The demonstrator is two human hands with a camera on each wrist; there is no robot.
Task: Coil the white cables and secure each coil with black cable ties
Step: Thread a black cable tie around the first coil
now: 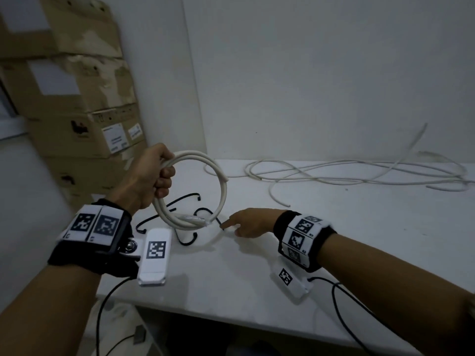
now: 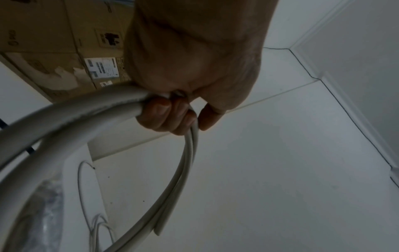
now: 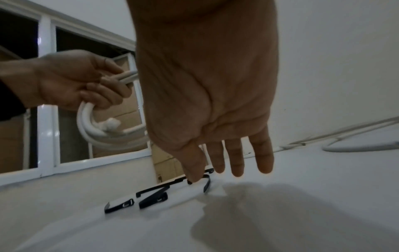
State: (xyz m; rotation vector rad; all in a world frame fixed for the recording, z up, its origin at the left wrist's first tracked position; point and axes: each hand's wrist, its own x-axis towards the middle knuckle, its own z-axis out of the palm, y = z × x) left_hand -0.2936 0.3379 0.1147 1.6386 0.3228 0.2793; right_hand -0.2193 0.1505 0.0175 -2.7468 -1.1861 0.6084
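My left hand [image 1: 151,176] is raised above the left end of the white table [image 1: 257,278] and grips a coil of white cable [image 1: 223,194] by its upper left side. In the left wrist view my fingers [image 2: 172,117] curl round the coil [image 2: 185,162]. Several black cable ties [image 1: 180,199] lie on the table under the coil. My right hand [image 1: 226,226] is low over the table. Its thumb and forefinger pinch the end of one black cable tie [image 3: 207,184], while the other fingers [image 3: 237,163] stay straight. More ties [image 3: 153,199] lie to its left.
Loose white cables [image 1: 334,173] sprawl along the back of the table by the wall. Stacked cardboard boxes [image 1: 77,98] stand to the left, past the table's end. Black wires from my wrist cameras hang over the table's front edge [image 1: 341,304].
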